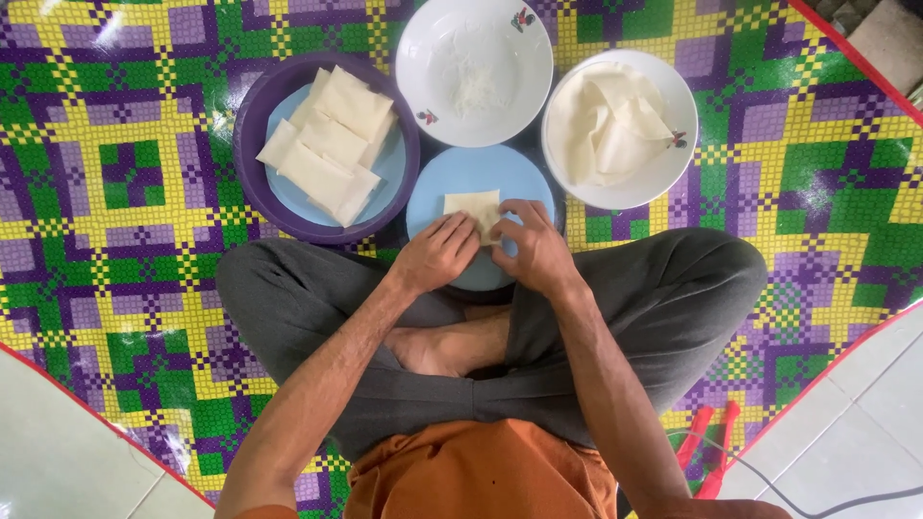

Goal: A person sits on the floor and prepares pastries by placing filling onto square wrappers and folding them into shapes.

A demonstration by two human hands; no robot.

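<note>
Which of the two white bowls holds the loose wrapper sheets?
The right white bowl, heaped with crumpled pale wrapper sheets; the middle white bowl holds only a thin white residue.

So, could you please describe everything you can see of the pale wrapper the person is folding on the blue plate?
The wrapper is a thin, cream-coloured sheet that looks like soft dough or pastry skin, folded into a rough rectangle. It lies flat on the light blue plate in front of the crossed legs. The left hand presses its lower left edge and the right hand pinches its right side, hiding part of it.
</note>
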